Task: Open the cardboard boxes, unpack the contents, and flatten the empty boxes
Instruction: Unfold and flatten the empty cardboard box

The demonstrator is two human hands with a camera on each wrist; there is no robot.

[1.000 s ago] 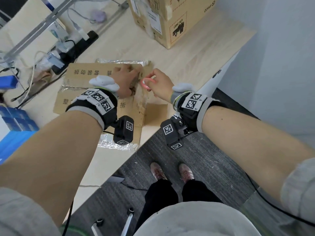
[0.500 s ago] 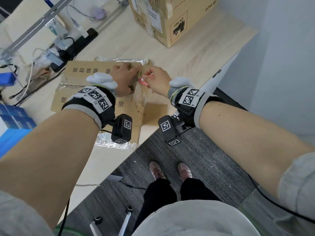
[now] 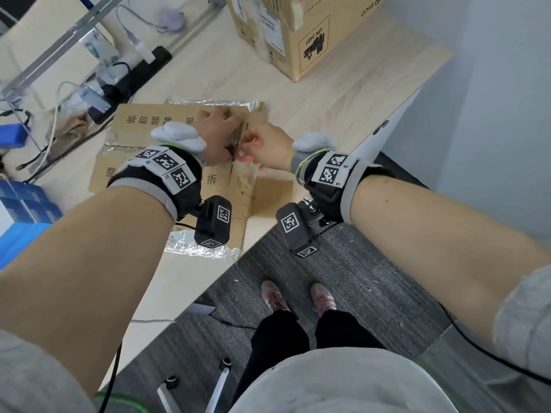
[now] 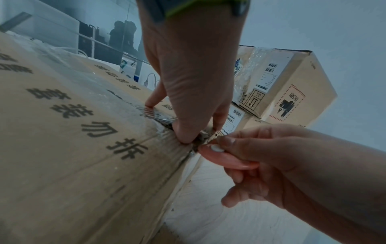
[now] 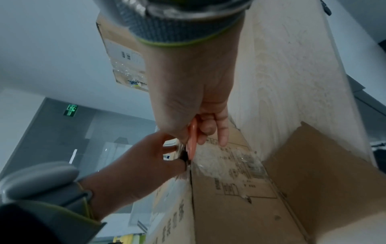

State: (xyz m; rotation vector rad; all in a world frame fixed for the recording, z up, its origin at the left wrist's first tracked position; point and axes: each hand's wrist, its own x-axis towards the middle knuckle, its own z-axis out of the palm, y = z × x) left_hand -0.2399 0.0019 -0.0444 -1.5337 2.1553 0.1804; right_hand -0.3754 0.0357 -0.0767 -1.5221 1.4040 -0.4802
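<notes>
A brown cardboard box (image 3: 131, 120) with printed characters and silver foil lining lies low on the wooden table (image 3: 343, 93). My left hand (image 3: 226, 135) is on its right top edge and pinches the torn, taped seam, thumb at the corner (image 4: 183, 137). My right hand (image 3: 259, 147) meets it from the right and pinches a small pink cutter (image 3: 244, 158), whose tip sits in the seam beside the left thumb (image 5: 193, 140). A loose cardboard flap (image 5: 313, 165) lies on the table to the right of the box. The blade itself is hidden.
Stacked sealed cardboard boxes (image 3: 313, 34) stand at the back right of the table. A power strip with cables (image 3: 131, 76) lies at the back left, and blue boxes (image 3: 21, 204) at the far left. The table's near edge runs diagonally above grey carpet (image 3: 357, 278).
My right hand has carried the pink cutter left, up against the left hand at the box's seam. The left hand has stayed on the box edge.
</notes>
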